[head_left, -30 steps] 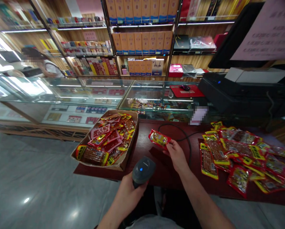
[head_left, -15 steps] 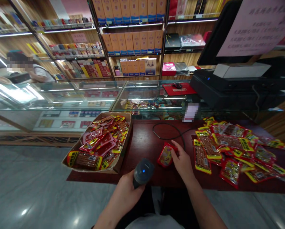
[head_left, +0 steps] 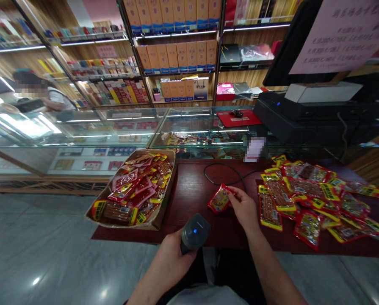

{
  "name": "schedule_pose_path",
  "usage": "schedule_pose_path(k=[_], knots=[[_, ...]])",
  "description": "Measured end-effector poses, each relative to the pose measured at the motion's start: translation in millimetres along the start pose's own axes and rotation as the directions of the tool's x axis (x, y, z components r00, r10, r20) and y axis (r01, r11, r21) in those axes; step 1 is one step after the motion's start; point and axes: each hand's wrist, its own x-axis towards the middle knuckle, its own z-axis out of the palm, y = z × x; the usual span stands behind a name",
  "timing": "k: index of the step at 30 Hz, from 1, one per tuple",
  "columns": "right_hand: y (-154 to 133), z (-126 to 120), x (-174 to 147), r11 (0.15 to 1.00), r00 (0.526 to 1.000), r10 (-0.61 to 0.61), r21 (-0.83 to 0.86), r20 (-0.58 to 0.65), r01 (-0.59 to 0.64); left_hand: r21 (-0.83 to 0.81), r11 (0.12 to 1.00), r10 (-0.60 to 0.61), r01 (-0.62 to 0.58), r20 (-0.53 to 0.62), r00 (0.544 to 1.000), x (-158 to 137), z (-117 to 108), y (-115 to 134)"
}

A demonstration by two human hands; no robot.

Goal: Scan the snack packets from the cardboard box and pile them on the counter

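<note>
My left hand (head_left: 173,258) is wrapped round the handle of a dark barcode scanner (head_left: 195,233), which shows a small blue light and is held over the table's front edge. My right hand (head_left: 244,208) pinches the right edge of a small red snack packet (head_left: 220,198) with a clear window, slightly tilted over the dark red table (head_left: 189,186). To the right of that hand lies a heap of red and yellow snack packets (head_left: 313,186). On the left, a cardboard box (head_left: 167,195) holds many similar packets.
A black cable (head_left: 222,164) loops behind the packet. Beyond the table runs a glass display counter (head_left: 189,120) with a mouse (head_left: 236,113) on a red mat. A monitor (head_left: 281,55) stands at the right. Another person (head_left: 59,99) is at the far left.
My right hand has closed its thumb and fingers on the packet's edge and tilted it a little. The scanner in my left hand has shifted slightly to the right.
</note>
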Motion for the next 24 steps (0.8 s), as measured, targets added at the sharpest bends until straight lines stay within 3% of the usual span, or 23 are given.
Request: schedule_pose_path(k=[13,24], knots=[[-10,3,-3,0.998,0.999,0.048,0.05,0.019,-0.048,-0.014,1.0,0.014,-0.013,0.085,0.996,-1,6,5],[-6,-1,-6,0.993,0.996,-0.075,-0.086,0.045,0.078,-0.002,1.0,-0.002,0.002,0.081,0.997,6,12,7]])
